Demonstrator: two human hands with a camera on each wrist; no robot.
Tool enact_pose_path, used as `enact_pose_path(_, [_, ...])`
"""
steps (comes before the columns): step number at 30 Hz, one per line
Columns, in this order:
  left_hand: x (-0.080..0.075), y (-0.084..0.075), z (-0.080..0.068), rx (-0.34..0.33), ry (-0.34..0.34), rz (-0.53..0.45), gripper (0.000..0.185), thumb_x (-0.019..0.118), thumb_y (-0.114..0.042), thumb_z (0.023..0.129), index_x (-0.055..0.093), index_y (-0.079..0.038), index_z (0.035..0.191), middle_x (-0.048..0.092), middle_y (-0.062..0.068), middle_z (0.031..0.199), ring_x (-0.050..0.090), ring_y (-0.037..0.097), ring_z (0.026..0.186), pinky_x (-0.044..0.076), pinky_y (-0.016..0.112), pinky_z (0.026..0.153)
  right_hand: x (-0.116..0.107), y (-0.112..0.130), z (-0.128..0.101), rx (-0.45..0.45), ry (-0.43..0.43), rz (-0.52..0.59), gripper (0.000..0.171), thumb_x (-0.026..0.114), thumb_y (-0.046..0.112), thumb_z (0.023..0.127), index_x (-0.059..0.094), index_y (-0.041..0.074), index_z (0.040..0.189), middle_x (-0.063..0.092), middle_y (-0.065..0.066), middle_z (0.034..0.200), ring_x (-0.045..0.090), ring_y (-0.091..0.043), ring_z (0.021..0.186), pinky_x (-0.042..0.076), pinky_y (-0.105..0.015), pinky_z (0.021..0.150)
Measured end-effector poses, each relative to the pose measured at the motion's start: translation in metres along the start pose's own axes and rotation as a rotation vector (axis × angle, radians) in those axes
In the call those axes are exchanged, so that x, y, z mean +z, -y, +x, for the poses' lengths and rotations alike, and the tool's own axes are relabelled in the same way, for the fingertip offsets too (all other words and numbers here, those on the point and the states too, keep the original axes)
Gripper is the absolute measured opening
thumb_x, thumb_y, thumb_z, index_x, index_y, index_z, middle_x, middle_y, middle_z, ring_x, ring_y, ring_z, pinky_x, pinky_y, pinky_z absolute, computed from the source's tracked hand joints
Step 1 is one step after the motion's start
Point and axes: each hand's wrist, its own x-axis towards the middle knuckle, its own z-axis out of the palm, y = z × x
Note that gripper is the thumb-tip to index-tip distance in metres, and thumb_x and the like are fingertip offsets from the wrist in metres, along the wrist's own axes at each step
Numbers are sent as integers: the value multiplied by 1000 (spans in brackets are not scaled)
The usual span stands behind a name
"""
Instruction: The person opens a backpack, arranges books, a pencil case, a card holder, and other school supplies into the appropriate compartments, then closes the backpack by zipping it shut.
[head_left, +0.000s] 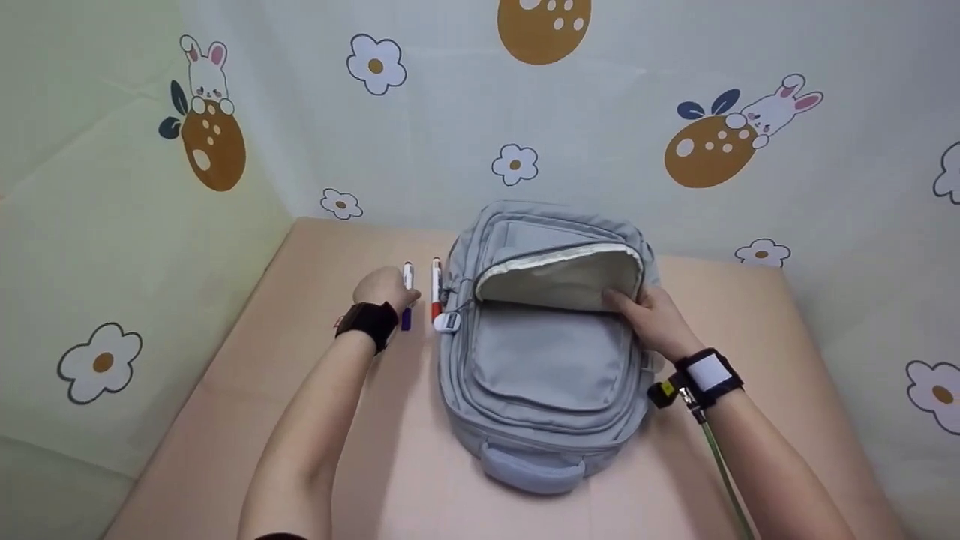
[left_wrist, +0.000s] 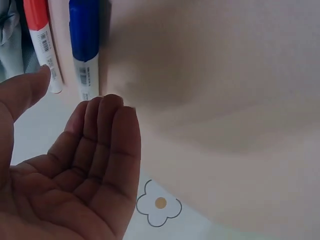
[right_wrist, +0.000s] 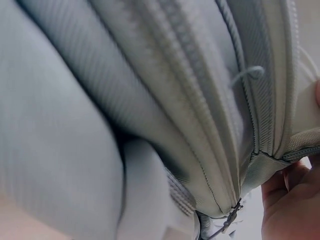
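Note:
A grey-blue backpack (head_left: 551, 352) lies on the table, its front pocket (head_left: 562, 277) unzipped and gaping to show a pale lining. At the pocket's right end my right hand (head_left: 660, 319) grips the edge, thumb inside and fingers outside. To the left of the bag, a white marker with a blue cap (left_wrist: 85, 35) lies beside a white marker with a red cap (left_wrist: 45, 45). My left hand (head_left: 384, 289) is over the blue-capped marker. In the left wrist view its fingers are nearly straight, with the thumb apart; whether the fingertips touch the marker I cannot tell.
A round white tag (head_left: 448, 322) hangs at the bag's left side by the red cap. The carry handle (head_left: 532, 469) faces the front. Behind the pinkish table (head_left: 255, 375) hangs a pale cloth (head_left: 442, 135) printed with rabbits and flowers.

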Motion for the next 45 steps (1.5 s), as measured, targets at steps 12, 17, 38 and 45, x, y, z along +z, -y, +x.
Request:
enact_pose_path(12, [11, 9, -1, -47, 13, -6, 12, 64, -12, 89, 63, -2, 83, 65, 14, 86, 61, 32, 79, 51, 44, 78, 7, 2, 3, 3, 20, 6, 54, 65, 51, 98, 64, -2, 110, 64, -16, 105, 63, -26, 91, 53, -27, 75])
enact_pose_path(17, [9, 14, -4, -38, -2, -41, 12, 64, -10, 87, 61, -2, 78, 65, 15, 85, 59, 32, 77, 50, 43, 76, 11, 2, 4, 2, 13, 8, 52, 65, 52, 97, 63, 0, 102, 61, -9, 96, 61, -21, 86, 50, -25, 72])
enact_pose_path(38, [-44, -45, -138, 376, -8, -455, 7, 71, -19, 90, 67, -14, 93, 67, -2, 81, 62, 14, 67, 50, 30, 56, 4, 8, 2, 14, 12, 71, 60, 64, 49, 99, 56, 2, 135, 61, -15, 129, 57, -23, 115, 45, -24, 94])
enact_pose_path(45, [-9, -88, -142, 667, -133, 17, 9, 71, -18, 92, 69, -13, 84, 59, -3, 76, 57, 15, 65, 48, 34, 56, 5, 11, 0, 45, -43, 93, 53, 65, 45, 100, 62, -1, 127, 63, -16, 117, 61, -24, 99, 49, -22, 79])
